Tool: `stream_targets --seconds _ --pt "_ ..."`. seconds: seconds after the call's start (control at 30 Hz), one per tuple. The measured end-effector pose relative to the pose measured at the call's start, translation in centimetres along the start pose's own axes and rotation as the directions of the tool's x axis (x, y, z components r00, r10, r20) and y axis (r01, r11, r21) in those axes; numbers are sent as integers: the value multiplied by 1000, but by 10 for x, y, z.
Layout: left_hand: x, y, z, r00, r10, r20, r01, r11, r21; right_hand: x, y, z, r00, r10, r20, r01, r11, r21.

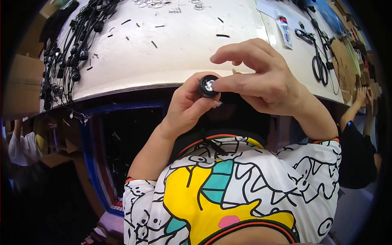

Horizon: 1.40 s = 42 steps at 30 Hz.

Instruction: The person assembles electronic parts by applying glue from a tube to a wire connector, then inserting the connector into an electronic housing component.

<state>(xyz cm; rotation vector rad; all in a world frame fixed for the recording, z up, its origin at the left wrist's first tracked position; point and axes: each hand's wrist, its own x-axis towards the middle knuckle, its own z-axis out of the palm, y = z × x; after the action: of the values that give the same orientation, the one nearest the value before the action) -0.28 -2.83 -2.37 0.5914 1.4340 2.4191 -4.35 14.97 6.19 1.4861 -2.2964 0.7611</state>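
Note:
My left hand (189, 102) is closed around a short black cylindrical housing (203, 90), whose round open end faces up. Inside its rim sits a shiny, clear or silvery piece (209, 85). A finger or thumb of my right hand (265, 77) reaches into that opening and touches the shiny piece. The other right-hand fingers are spread and slightly curled above it, with nothing visible between them. Both hands are just in front of the white table's (183, 57) near edge. What lies under the right fingertip is hidden.
A tangle of black cables with round black ends (75, 49) hangs over the table's left side. Short black scraps (154, 44) and clear round pieces (155, 4) are scattered about. A white-blue tube (285, 32) and coiled black cables (319, 69) lie right. Other people flank me.

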Motion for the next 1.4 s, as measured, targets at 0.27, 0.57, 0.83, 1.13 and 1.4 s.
stream_targets --seconds 0.27,0.57,0.83,1.13,1.4 --pt "-8 -10 12 999 -47 -5 47 999 7 -3 -15 -11 979 43 200 -28 996 -79" --pt "-5 -10 -8 997 -40 67 37 998 40 -6 17 -12 959 282 -20 -240 851 468" --pt "-1 -11 4 977 203 66 -190 968 -161 -127 8 113 657 528 538 -743 574 343" --pt "-1 2 9 968 249 30 -242 958 -154 -141 16 175 534 547 645 -845 328 422" --pt "6 0 7 971 238 -21 -239 957 -163 -132 14 192 574 756 313 -756 343 557"
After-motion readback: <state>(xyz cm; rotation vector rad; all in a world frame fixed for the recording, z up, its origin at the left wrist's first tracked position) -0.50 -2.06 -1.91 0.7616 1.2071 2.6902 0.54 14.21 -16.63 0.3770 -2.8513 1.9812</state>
